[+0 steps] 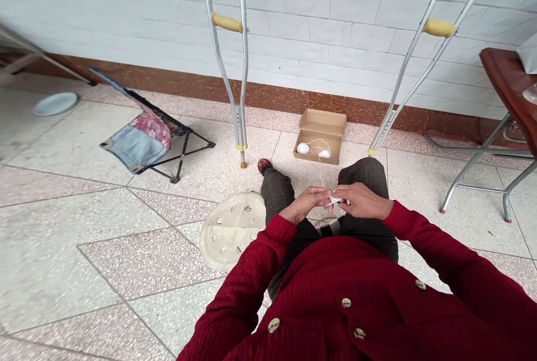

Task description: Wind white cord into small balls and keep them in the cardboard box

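Note:
Above my lap, my left hand (308,203) and my right hand (361,200) meet with their fingers closed around a small piece of white yarn (334,200). Something thin seems to stick out by the left fingertips, too small to make out. From the hands a strand runs toward an open cardboard box (322,121) on the floor ahead. Inside that box lie two balls of white yarn, one on the left (303,149) and one on the right (324,154), with loose strands between them.
Two metal crutches, left (240,120) and right (390,117), stand against the tiled wall. A folding stool (138,140) and a pale basin (56,103) are at left. A round cream mat (232,229) lies beside my leg; a brown table (509,89) stands at right.

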`<state>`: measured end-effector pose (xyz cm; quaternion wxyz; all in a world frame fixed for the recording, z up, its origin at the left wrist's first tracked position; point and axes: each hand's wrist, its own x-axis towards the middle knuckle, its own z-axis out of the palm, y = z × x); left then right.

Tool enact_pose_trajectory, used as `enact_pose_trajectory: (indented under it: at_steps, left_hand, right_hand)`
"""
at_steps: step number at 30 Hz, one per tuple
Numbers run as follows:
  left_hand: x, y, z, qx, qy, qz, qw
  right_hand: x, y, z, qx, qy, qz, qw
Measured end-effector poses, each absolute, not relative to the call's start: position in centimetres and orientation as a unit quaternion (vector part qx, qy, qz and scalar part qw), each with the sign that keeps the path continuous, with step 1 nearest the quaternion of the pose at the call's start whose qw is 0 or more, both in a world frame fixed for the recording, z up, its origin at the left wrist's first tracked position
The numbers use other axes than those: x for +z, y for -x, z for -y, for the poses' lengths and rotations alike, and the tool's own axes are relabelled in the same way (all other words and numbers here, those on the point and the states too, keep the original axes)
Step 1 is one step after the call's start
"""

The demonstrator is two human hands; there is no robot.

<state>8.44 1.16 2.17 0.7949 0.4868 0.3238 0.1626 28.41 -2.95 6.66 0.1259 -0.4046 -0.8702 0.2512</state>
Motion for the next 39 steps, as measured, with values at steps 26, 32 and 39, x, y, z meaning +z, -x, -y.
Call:
enact_pose_trajectory:
  at_steps: [26,32,39]
  left_hand:
    - [3.8,-9.8,-1.1,0.293,-0.438,-0.376,0.762]
    - [4.0,-10.1,-0.9,0.325,-0.48,-0.392,0.715]
    - [3.2,-10.6,-0.3,0.347,-0.486,-0.397,0.697]
  right_hand:
    - [6.0,-29.5,4.7,0.47,0.563,0.443,0.516]
    - [3.7,-29.4,3.9,0.759,0.472,0.197,0.403]
    - [4.4,-27.2,4.3,0.763,0.429,0.201,0.441]
